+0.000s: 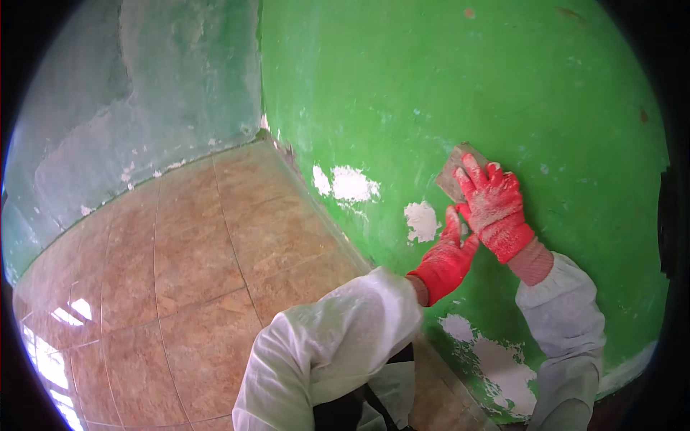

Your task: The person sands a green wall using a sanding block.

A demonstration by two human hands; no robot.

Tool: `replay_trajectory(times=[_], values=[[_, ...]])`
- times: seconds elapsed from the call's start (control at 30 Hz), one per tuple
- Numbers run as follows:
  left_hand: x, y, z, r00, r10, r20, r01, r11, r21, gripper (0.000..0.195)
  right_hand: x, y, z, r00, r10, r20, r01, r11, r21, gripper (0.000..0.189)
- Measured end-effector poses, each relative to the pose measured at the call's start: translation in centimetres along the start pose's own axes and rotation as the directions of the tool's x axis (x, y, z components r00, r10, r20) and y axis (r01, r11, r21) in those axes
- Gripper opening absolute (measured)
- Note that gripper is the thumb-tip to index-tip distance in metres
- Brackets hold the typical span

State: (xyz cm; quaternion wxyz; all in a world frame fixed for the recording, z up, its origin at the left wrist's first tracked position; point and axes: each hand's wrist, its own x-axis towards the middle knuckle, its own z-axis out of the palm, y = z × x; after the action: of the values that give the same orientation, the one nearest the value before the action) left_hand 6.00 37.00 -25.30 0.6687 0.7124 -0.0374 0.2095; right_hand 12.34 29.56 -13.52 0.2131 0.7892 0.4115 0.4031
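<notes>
A flat, grey-brown rectangular block (448,173), perhaps a sanding block, lies against the green painted wall (377,81). My right hand (493,207), in a dusty red work glove, holds it with the fingers spread over its face. Just below and to the left, my left hand (444,264) wears a matching glove. Its fingers point up towards the right hand, apart from one another, close to the wall. A small pale spot shows between the left thumb and fingers; I cannot tell what it is. Left of the hands is a bare white patch (422,221) with ragged edges.
More white patches mark the wall, one near the corner (353,184) and a large one low down (504,372). Glossy brown floor tiles (199,280) meet the wall's base. A worn grey-green wall (178,81) joins it at the corner.
</notes>
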Motion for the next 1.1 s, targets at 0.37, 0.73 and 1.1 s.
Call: replay_trajectory(times=[0.37, 0.73, 1.1], values=[[6.1, -0.1, 1.3, 0.874, 0.065, -0.482, -0.036, 0.997, 0.070, 0.119, 3.3, 4.9, 0.5, 0.971, -0.191, -0.144, 0.239, 0.790, 0.564, 0.030], [17.6, -1.3, -12.6, 0.643, 0.461, -0.611, -0.197, 0.871, 0.450, 0.114, 3.7, 10.4, -4.4, 0.916, -0.315, -0.250, 0.397, 0.808, 0.436, 0.045], [13.2, -2.6, -6.2, 0.467, 0.870, -0.159, -0.539, 0.423, 0.728, 0.104, 3.3, 9.4, -4.2, 0.899, -0.426, -0.098, 0.436, 0.859, 0.270, 0.055]])
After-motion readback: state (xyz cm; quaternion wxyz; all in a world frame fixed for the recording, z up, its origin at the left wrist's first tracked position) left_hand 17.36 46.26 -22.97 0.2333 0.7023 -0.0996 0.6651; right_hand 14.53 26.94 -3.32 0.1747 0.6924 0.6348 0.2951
